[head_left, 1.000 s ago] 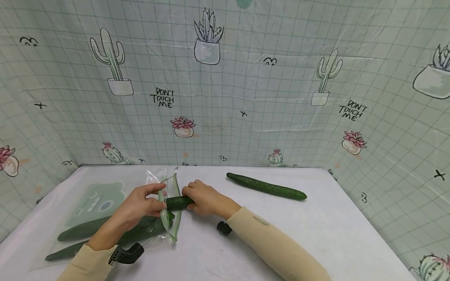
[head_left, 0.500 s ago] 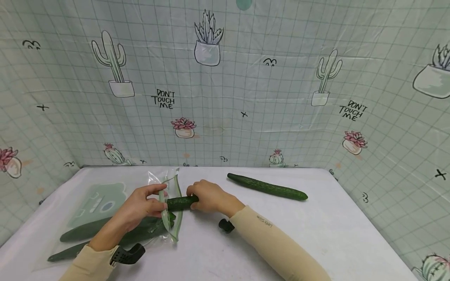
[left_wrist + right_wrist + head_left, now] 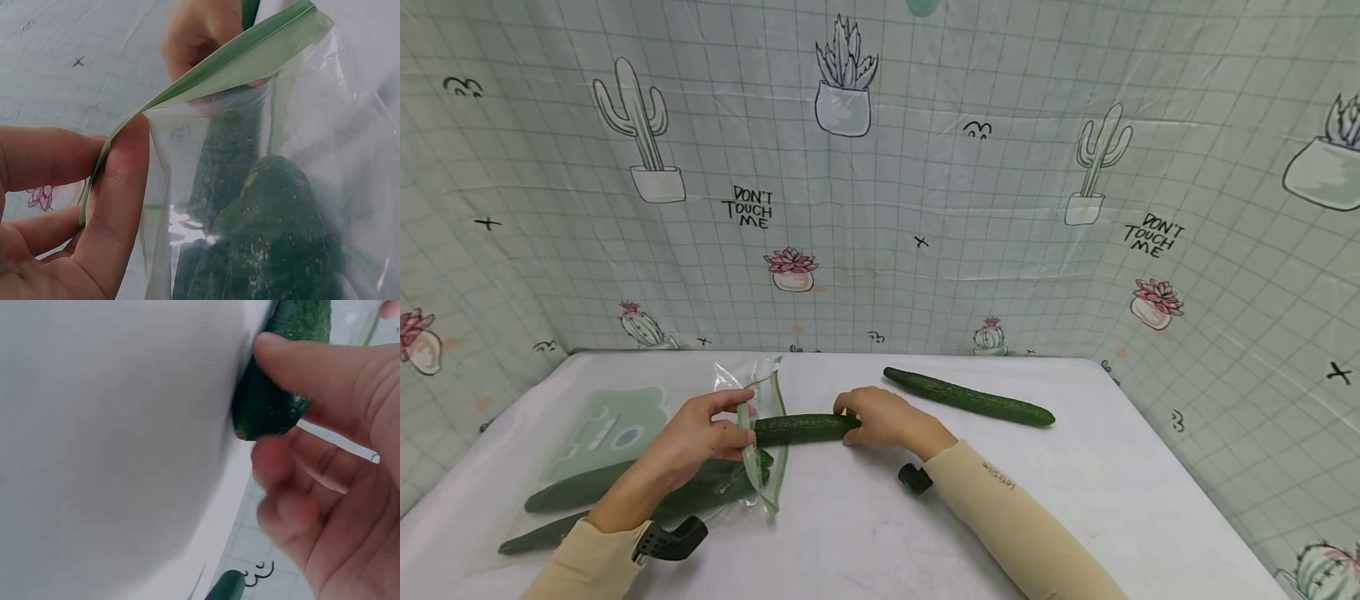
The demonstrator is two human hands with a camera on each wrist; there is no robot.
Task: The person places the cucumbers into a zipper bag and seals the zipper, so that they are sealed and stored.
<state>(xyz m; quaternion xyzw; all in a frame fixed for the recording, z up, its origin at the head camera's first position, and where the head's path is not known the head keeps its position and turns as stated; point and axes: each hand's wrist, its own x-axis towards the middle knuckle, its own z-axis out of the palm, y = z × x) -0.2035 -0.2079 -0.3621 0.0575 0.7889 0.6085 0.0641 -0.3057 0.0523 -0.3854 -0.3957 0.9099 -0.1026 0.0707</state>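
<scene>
In the head view my left hand pinches the green zip edge of a clear plastic zip bag between thumb and fingers, keeping its mouth parted. My right hand grips the right end of a cucumber, thumb on one side and fingers on the other in the right wrist view. The other end of that cucumber lies inside the bag mouth, behind the left fingers. Two more cucumbers, one at the back and one in front, lie within the bag, partly covered by the left forearm.
A loose cucumber lies slantwise at the back right of the white table. A patterned curtain rises behind the table. Black wrist mounts stick out below both sleeves.
My right hand has moved right with the cucumber, and a longer stretch of it now shows outside the bag mouth. The left hand keeps its pinch on the zip edge.
</scene>
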